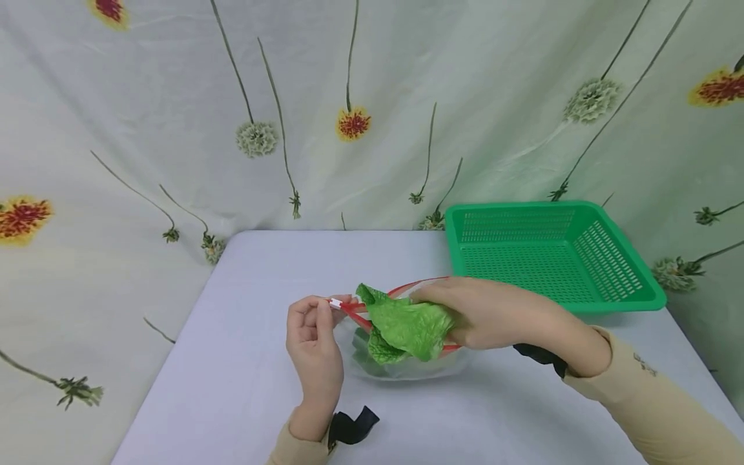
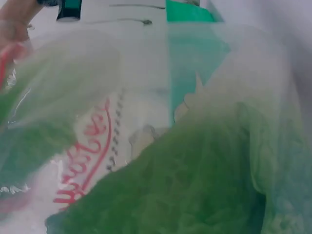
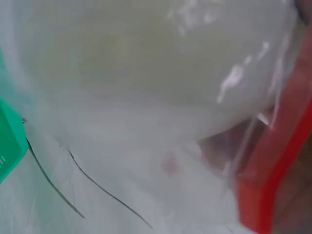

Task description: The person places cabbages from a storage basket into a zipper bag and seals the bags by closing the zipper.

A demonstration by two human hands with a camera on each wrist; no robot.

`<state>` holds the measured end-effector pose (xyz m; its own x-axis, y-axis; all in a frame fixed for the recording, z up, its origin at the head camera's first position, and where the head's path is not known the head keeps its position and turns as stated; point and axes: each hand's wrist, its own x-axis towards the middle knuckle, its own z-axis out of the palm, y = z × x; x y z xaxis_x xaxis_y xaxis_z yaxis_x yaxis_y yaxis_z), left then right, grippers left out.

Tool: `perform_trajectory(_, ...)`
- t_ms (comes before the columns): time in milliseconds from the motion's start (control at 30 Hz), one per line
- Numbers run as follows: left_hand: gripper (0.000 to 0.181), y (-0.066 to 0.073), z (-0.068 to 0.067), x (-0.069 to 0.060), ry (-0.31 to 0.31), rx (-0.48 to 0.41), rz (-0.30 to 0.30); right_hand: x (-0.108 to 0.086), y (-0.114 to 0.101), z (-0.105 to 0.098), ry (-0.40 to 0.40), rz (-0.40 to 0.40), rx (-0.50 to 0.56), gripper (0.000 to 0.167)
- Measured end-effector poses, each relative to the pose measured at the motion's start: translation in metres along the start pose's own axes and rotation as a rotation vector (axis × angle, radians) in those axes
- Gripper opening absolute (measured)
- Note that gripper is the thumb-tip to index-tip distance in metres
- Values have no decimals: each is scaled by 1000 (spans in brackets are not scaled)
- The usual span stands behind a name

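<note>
A clear plastic zip bag (image 1: 409, 371) with a red-edged mouth lies on the table. My left hand (image 1: 316, 342) pinches the end of its red strip beside a white slider (image 1: 335, 303). Over the open mouth, my right hand (image 1: 494, 314) holds a crinkled green lettuce leaf (image 1: 409, 328), its fingertips hidden behind the leaf and bag edge. More green lettuce (image 2: 190, 180) shows through the plastic in the left wrist view, near red printed lettering (image 2: 92, 151). In the right wrist view the red strip (image 3: 268, 195) crosses close to the camera, and cloudy plastic fills much of the picture.
A green perforated plastic basket (image 1: 655, 298) stands at the table's back right, beyond the right forearm. The pale table (image 1: 244, 387) meets a flower-patterned cloth (image 1: 325, 168) behind. Black straps (image 1: 353, 426) circle both wrists.
</note>
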<state>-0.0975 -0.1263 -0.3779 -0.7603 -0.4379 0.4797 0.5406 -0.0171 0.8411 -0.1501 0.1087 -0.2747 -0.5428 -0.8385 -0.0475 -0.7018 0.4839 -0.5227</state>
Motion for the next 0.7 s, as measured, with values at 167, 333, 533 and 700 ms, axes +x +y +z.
perform_trajectory(167, 20, -1, -3, 0, 26, 1, -19, -5, 8, -5, -28, -74, 98, 55)
perform_trajectory(333, 22, 0, 0, -5, -4, -17, 34, -4, 9, -2, -103, -3, 127, 50)
perform_trajectory(533, 15, -1, 5, -12, -95, -94, 163, 3, -6, 6, -81, 110, -29, 38)
perform_trajectory(700, 17, -5, 3, -10, -79, -45, 62, 3, -3, 12, -54, 144, -16, 46)
